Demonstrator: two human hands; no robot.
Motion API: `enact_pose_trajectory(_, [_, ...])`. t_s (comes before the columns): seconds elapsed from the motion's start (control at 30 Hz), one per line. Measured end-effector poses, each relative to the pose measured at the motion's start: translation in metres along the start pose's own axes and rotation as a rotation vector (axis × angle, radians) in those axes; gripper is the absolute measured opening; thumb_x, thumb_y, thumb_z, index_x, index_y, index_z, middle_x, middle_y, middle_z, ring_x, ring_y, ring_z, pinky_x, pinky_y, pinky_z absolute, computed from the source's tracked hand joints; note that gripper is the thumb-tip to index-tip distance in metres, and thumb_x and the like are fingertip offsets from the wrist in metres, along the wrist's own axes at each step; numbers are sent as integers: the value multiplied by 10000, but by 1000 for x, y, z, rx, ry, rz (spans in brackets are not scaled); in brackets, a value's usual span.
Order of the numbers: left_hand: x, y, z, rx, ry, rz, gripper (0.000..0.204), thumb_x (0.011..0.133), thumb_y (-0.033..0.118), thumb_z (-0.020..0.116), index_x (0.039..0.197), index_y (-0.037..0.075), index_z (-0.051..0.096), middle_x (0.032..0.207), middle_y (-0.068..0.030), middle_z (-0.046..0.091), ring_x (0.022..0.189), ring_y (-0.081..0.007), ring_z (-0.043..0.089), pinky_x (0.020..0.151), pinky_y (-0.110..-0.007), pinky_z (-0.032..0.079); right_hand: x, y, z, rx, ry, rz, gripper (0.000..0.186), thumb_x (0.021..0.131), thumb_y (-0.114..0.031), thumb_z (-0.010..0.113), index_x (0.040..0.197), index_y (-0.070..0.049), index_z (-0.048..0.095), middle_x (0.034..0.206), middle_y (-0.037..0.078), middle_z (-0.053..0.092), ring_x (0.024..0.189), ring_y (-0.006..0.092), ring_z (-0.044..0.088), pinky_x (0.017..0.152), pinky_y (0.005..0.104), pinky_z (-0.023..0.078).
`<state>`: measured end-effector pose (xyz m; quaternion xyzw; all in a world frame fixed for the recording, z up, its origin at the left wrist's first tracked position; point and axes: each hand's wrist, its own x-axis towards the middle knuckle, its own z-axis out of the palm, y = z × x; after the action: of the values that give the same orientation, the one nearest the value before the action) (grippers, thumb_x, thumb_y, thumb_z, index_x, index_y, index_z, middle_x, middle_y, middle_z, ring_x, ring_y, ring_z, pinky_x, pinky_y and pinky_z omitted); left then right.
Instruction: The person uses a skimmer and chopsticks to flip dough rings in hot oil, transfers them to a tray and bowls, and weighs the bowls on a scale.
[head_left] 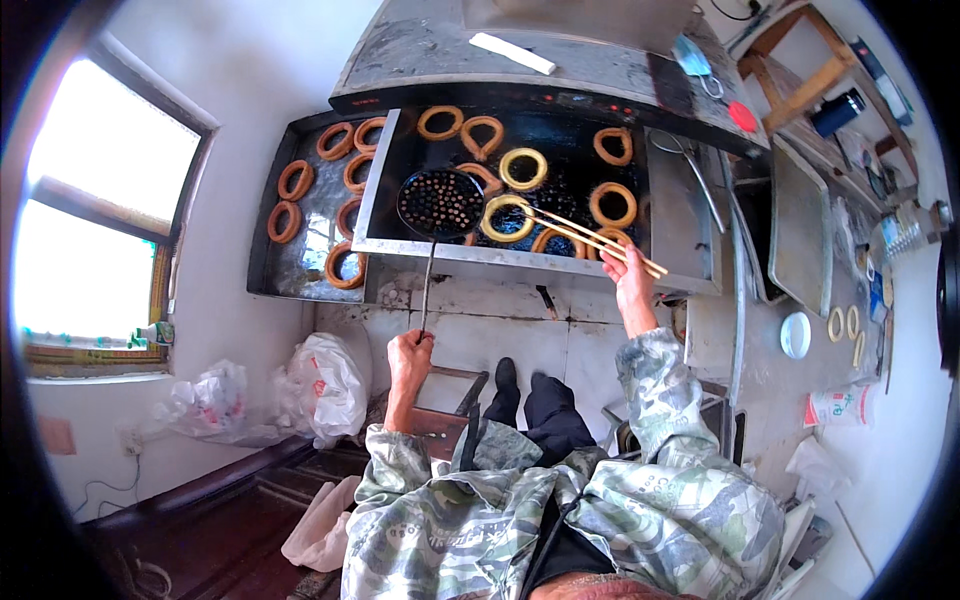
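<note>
My left hand is closed round the thin handle of a round perforated skimmer, whose dark head hangs over the left part of a fryer full of dark oil. In my right hand is a pair of long wooden chopsticks. Their tips touch or nearly touch a pale yellow dough ring beside the skimmer. Another pale ring floats just behind it. Several browned rings lie about the fryer, some partly hidden by the skimmer and chopsticks.
On the left a metal tray holds several browned rings. A ladle-like tool rests at the fryer's right. Uncooked rings and a white bowl sit on the right counter. Plastic bags stand below the window.
</note>
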<state>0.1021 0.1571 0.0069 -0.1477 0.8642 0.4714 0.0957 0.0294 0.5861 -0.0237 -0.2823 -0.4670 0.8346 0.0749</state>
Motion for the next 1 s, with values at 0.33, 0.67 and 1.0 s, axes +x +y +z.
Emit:
enact_pose_trajectory(0.33, [113,17,-1,206,105,-71,157,768,162,625,811,24,684,642,-185,610,599,-290,632,595,-373,479,215,116,160,-231,-122,-150,288,955,-235,575,1157,-32,610,974,97,688,787,188,701,602,245,534])
enact_pose_trajectory(0.67, [178,7,24,490,122,-49,129,760,157,619,760,36,662,719,-185,640,704,-365,637,647,-453,505,284,146,189,-631,-210,-261,254,943,-191,576,1042,23,671,819,68,690,717,156,683,628,259,529])
enact_pose_trajectory(1.0, [229,-3,42,759,110,117,102,754,104,580,701,37,638,740,-166,642,695,-359,647,630,-474,514,328,179,137,-53,43,391,243,948,-286,551,1072,-85,604,1065,109,672,929,278,687,701,318,532])
